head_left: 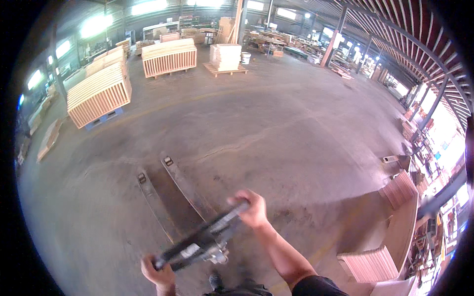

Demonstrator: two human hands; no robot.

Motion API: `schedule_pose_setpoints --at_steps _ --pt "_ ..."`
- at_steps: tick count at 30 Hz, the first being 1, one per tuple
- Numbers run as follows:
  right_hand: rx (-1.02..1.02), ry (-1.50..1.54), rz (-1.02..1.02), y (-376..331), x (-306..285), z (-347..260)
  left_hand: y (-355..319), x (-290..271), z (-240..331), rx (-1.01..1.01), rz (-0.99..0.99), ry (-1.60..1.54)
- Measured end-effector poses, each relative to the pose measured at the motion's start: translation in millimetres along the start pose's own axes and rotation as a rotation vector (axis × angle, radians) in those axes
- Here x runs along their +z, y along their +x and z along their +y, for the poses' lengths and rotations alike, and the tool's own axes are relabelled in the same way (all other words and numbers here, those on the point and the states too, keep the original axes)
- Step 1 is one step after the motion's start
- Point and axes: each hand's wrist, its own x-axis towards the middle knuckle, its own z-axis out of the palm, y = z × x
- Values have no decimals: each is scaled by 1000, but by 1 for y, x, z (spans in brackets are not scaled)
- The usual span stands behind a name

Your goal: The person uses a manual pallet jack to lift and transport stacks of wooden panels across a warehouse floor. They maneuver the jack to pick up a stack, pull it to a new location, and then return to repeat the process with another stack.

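Observation:
Both hands are on the dark bar handle of a pallet jack, which slants up from lower left to right. My left hand is closed round its lower left end. Around the upper right end, my right hand is closed too, with the forearm coming from the lower right. Below the bar, metal parts of the jack show, slightly blurred. Two long forks, a left fork and a right fork, stretch out ahead along the floor with nothing on them.
Stacked wooden frames stand on a blue pallet at the left. Another slatted stack and a pale stack on a pallet sit farther off. At right are wooden piles and a steel post. Concrete floor spreads between.

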Motion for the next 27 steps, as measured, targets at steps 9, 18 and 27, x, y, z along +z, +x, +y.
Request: schedule_pose_setpoints --at_steps 9,18,27 --pt "20 -124 130 -185 -82 -4 31 43 -54 134 -230 -384" --pt "113 -52 36 -147 -73 -36 137 165 -10 387 -129 -348" --pt "-2 -157 52 44 -126 50 188 317 51 216 -97 -557"
